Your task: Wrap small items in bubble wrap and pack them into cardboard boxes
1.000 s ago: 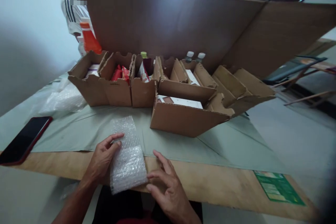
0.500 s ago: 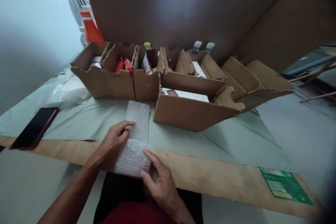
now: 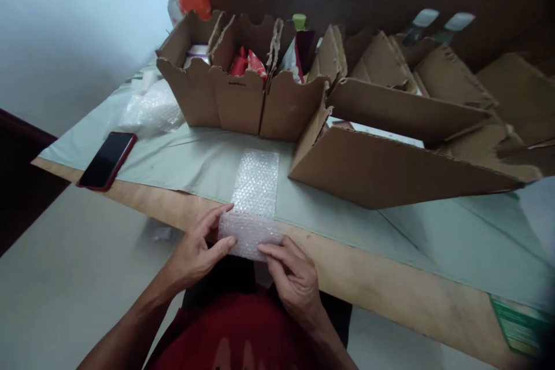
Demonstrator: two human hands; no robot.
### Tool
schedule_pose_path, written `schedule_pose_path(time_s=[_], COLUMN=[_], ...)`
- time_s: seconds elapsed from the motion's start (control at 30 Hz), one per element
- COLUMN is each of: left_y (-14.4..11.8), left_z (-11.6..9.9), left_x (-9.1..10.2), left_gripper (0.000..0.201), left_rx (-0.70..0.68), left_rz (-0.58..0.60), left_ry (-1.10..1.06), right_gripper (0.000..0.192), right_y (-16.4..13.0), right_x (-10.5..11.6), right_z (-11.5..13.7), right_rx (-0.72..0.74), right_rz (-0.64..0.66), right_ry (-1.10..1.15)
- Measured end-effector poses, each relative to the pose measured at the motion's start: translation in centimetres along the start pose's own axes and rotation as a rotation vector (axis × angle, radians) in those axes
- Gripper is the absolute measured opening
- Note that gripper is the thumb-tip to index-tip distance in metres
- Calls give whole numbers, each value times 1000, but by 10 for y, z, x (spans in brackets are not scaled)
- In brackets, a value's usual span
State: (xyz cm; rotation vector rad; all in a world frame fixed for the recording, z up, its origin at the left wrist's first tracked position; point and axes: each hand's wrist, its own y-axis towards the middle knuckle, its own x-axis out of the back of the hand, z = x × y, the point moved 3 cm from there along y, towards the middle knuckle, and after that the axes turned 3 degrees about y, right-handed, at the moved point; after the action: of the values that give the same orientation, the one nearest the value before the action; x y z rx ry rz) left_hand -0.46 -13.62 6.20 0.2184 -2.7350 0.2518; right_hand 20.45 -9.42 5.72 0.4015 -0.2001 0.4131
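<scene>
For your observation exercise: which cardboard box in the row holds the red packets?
The second box from the left; red packets poke out of it, unlike its neighbours.

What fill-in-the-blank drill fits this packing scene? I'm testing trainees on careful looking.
1. Both hands, left hand and right hand, grip a roll of ____ wrap.
2. The phone lies to the ____ of the wrap.
3. The boxes behind the wrap are made of ____.
Missing words: bubble; left; cardboard.
</scene>
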Motion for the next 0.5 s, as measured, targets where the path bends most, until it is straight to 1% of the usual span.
schedule_pose_path(time_s=[0.07, 0.13, 0.2, 0.27, 0.33, 0.4, 0.43, 0.5], left_y=[6, 15, 23, 27, 27, 27, 27, 27], left_z=[2, 3, 3, 4, 7, 9, 10, 11], left_x=[-4, -6, -9, -10, -13, -16, -18, -19], left_gripper=[55, 57, 62, 64, 64, 63, 62, 60], left_rx=[-17, -59, -106, -152, -190, -228, -245, -270], left_rz=[-63, -117, -139, -155, -172, -178, -179, -185], left_ry=[94, 244, 379, 465, 515, 544, 557, 583], right_gripper=[28, 31, 34, 36, 41, 47, 47, 39], right_y=[4, 6, 5, 0, -7, -13, -14, -14], right_x=[-3, -4, -1, 4, 6, 4, 1, -3], right_z=[-5, -8, -7, -2, 3, 3, 2, -2], right_rx=[-31, -26, 15, 71, 129, 179, 196, 213], right_rz=[9, 17, -6, -38, -25, 40, 77, 121], right_ry=[-94, -256, -437, -552, -595, -616, -631, -654])
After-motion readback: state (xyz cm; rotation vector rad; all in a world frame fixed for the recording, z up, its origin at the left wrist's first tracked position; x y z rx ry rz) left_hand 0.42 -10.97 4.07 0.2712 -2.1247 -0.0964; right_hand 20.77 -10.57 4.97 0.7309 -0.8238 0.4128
